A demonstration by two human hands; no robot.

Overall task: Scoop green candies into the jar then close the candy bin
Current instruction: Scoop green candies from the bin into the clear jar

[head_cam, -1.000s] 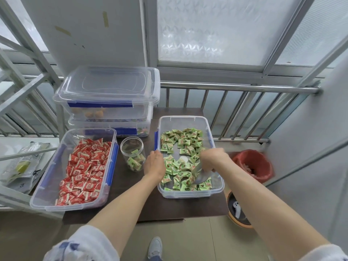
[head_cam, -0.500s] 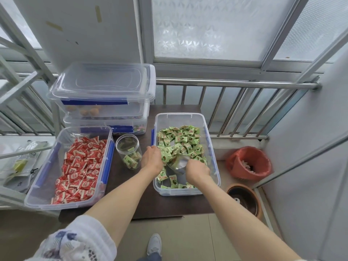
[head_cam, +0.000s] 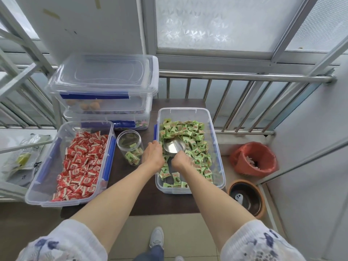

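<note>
Right hand (head_cam: 179,162) is clenched around the handle of the metal scoop (head_cam: 174,145), fingers wrapped tight, the bowl of the scoop pushed into the green candies (head_cam: 190,136) inside the open clear bin (head_cam: 218,147). Left hand (head_cam: 153,156) sits at the bin's left rim, fingers curled over the edge and gripping it. The candies are piled toward the far end and the right side of the bin, with bare bottom showing near the scoop.

Just left of the left hand stands the small clear jar (head_cam: 130,146), upright, lid off, a few green candies at its bottom. Further left, a second open bin of red candies (head_cam: 82,162) sits with its near corner hanging past the edge of the dark brown desk (head_cam: 150,200). Behind the jar, two lidded clear bins (head_cam: 105,91) are stacked.

Beyond the desk runs a steel railing (head_cam: 244,78) under frosted window panes (head_cam: 216,23). On the floor to the right are a red bucket (head_cam: 253,159) and a brown pot (head_cam: 246,197), both clear of the desk. A plastic packet (head_cam: 22,159) lies on a ledge far left. Down below, a grey shoe (head_cam: 157,237) shows on the tiled floor.
</note>
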